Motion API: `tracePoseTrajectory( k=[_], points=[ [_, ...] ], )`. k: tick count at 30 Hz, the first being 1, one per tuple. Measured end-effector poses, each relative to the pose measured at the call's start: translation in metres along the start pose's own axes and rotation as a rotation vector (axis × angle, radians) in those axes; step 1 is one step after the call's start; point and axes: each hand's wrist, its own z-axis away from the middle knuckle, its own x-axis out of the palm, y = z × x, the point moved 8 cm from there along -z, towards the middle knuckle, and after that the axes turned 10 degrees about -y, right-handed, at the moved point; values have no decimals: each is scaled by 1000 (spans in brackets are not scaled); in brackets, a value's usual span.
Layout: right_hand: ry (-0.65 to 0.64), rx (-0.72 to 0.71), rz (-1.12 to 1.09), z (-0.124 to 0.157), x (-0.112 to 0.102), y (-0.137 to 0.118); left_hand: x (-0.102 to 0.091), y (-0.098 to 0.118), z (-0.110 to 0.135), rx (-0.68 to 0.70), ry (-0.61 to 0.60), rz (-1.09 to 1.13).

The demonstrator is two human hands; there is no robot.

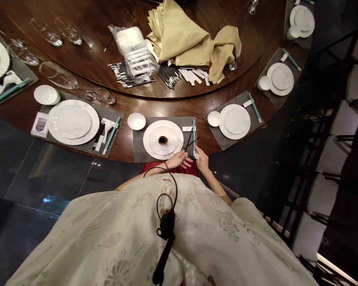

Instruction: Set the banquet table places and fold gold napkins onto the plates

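Note:
My left hand rests at the near edge of a grey placemat, fingers closed on the lower ends of a pair of black chopsticks that slant up to the right of the white plate. A small dark object sits in the plate's middle. My right hand is just right of the left one, fingers pinched on the near end of a teal chopstick sleeve lying along the mat's right side. A small white bowl stands at the mat's upper left.
Further place settings with white plates lie left and right around the round wooden table. The turntable holds folded beige napkins, a plastic bag of white items, bundles of black chopsticks and several glasses. Dark chairs stand right.

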Motion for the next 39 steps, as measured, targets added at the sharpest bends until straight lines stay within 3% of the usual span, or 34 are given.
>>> tracePoseTrajectory(
  k=[4,8,11,14,16,21,30,35,37,39],
  points=[
    [77,231,-302,-13,33,53,-15,0,-33,63,108,-301],
    [302,558,-242,-12,28,103,-36,-18,-41,65,90,-414],
    [166,621,-44,-27,27,116,-47,-34,-31,67,30,-366],
    [-76,674,135,-49,43,117,-54,-39,-22,56,42,-338],
    [-168,693,230,-61,54,111,-56,-37,-21,51,75,-310],
    [-256,678,275,-72,70,93,-54,-29,-25,57,133,-218],
    [-222,683,257,-73,76,90,-53,-28,-21,42,149,-31],
    [-127,595,65,-48,49,80,-57,-28,-15,60,195,77],
    [-18,442,-16,-35,30,65,-58,-31,-13,23,213,157],
    [38,256,-31,-23,17,45,-54,-31,-13,-26,154,221]
  ],
)
